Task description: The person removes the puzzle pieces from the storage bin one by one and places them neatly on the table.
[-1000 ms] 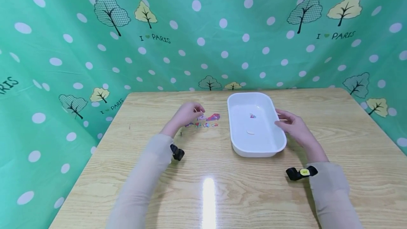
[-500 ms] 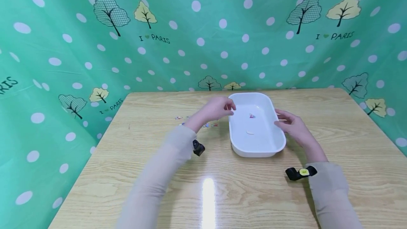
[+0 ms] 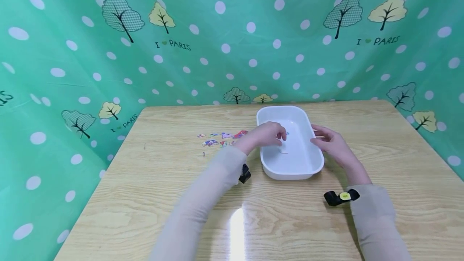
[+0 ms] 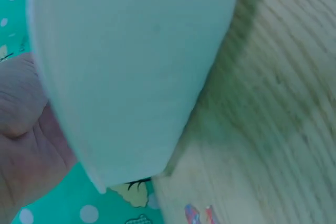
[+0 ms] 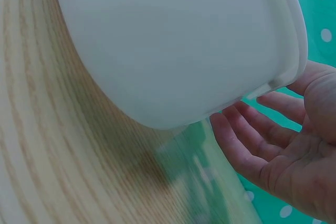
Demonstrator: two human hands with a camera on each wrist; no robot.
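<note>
A deep white plastic tub (image 3: 290, 168) stands on the table. My left hand (image 3: 266, 135) hangs over its left side, fingers pointing down inside with a gap between finger and thumb. Beside the fingertips a small coloured cutout (image 3: 287, 133) shows partly on the tub's floor. A pale flat piece (image 3: 283, 152) lies nearer on that floor. My right hand (image 3: 331, 142) holds the tub's right side, thumb at the rim and fingers along the outside wall. In the left wrist view the tub wall (image 4: 136, 77) hides the left fingertips.
Several small colourful cutouts, among them a purple one (image 3: 210, 143) and a red one (image 3: 239, 134), lie in rows on the wooden table (image 3: 163, 196) left of the tub. A green patterned curtain (image 3: 203, 31) hangs behind the table.
My left hand has moved right from the cutouts on the table, across the tub's left rim, and down into the tub. The right hand has stayed at the tub's right side.
</note>
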